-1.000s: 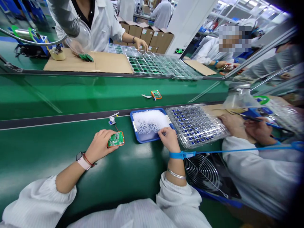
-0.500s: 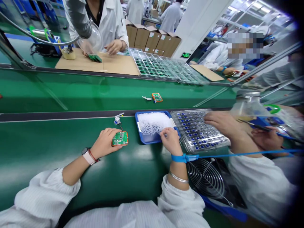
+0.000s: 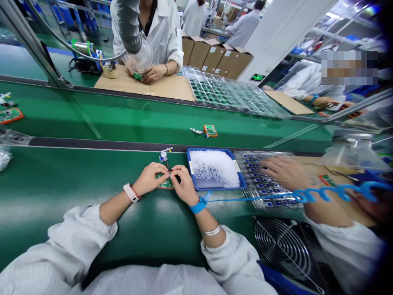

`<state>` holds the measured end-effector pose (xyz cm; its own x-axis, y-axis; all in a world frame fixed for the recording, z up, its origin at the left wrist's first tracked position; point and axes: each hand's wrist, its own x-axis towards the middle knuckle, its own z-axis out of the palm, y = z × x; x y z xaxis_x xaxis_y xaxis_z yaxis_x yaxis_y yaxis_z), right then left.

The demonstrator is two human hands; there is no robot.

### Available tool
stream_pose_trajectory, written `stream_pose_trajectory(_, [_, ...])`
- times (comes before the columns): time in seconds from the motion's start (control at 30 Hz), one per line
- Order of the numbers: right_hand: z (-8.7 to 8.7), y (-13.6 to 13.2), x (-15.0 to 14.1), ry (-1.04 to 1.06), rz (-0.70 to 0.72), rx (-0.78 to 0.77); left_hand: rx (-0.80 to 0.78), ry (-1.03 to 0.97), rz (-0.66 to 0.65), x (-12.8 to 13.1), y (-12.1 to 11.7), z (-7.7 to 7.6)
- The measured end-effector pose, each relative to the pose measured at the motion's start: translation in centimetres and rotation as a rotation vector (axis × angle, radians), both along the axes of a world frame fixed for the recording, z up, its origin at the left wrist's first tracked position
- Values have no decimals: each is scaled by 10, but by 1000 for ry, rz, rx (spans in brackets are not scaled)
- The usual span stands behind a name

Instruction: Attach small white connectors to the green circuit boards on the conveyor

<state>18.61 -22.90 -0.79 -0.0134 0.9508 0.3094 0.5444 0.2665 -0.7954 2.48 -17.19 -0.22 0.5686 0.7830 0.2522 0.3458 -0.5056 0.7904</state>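
Observation:
A green circuit board [image 3: 166,184] with an orange edge lies on the green bench in front of me, partly covered by my fingers. My left hand [image 3: 150,179] grips it from the left, fingertips over its upper part. From the right, my right hand [image 3: 184,185] bends over the same board with thumb and finger pinched; whatever is between them is too small to make out. Wires run from the board's top to a small white-and-blue part [image 3: 163,156]. Right of my hands stands a blue tray [image 3: 189,168] of small white pieces [image 3: 215,164].
A co-worker's hand [image 3: 281,170] reaches over a clear plastic tray [image 3: 264,200] of blue parts. A blue coiled cord [image 3: 325,192] runs from my right wrist. A fan [image 3: 281,241] sits at lower right. Another board [image 3: 210,130] lies on the belt beyond.
My right hand has left the white pieces in the blue tray and moved left onto the circuit board. My left fingers have shifted over the board's top. The view has swung left.

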Motion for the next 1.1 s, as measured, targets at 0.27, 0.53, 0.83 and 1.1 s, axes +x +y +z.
stream_pose_trajectory(0.27, [-6, 9, 1, 25, 16, -79, 56, 71, -27, 4, 6, 2])
stream_pose_trajectory(0.53, [-9, 17, 4, 12, 15, -154, 38, 143, -32, 6, 11, 3])
stream_pose_trajectory(0.83, [22, 1, 16, 49, -76, 35, 169, 253, -65, -12, -1, 4])
stream_pose_trajectory(1.1, [12, -24, 134, -98, -575, 77, -113, 138, -144, -14, 16, 27])
